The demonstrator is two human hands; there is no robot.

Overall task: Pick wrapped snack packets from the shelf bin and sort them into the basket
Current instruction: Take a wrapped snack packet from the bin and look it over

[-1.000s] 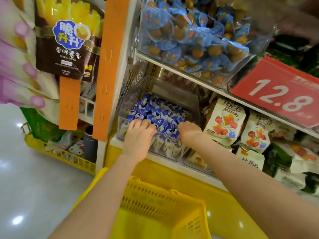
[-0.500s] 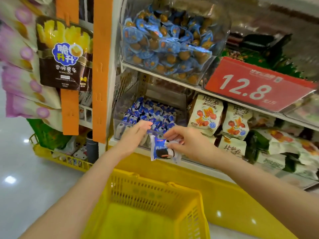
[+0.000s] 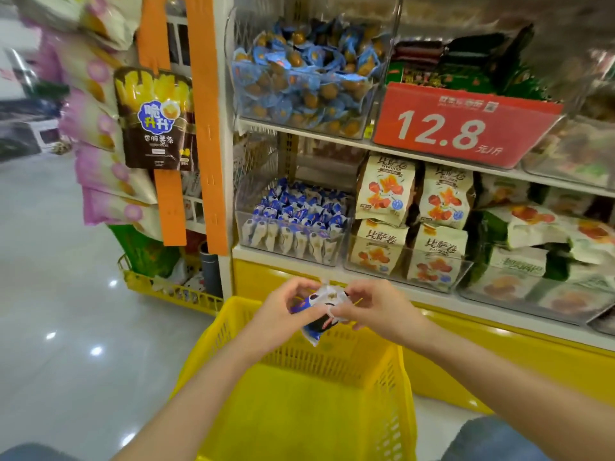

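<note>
Head view: one camera looks down over both forearms to the shelf and the floor.
Left hand [image 3: 283,314]: fingers curled, pinching the blue end of the snack packet [image 3: 321,311].
Right hand [image 3: 376,314]: fingers curled, pinching the white end of the same packet.
Where the packet is: between the two hands, in the air, touching neither shelf nor basket.
Basket [image 3: 332,356]: yellow plastic, directly under the hands, its open mouth facing up.
Shelf bin [image 3: 238,214]: clear, beyond the hands and a little to their left, on the lower shelf.
Step in hand: probably the drop into the basket, with the packet already over the opening.
Doing it well: lower both hands toward the basket mouth and let go together so the packet falls flat, not on the rim. Pinch lightly, since the wrapper looks thin and crinkly.
Risk: letting go with one hand first could swing the packet toward the near rim.
Count, hands: two, both on the packet.
Count, packets held: at least one; the folds hide whether there is a second.
Count, packets in the bin: a heap, too many to count.
Count, packets in the basket: none in the part that shows.
Count, baskets under the hands: one.
Count, cream bags [image 3: 386,191]: four, two over two, beyond the right hand.
Count, red price signs [image 3: 466,128]: one, above the hands.
</note>
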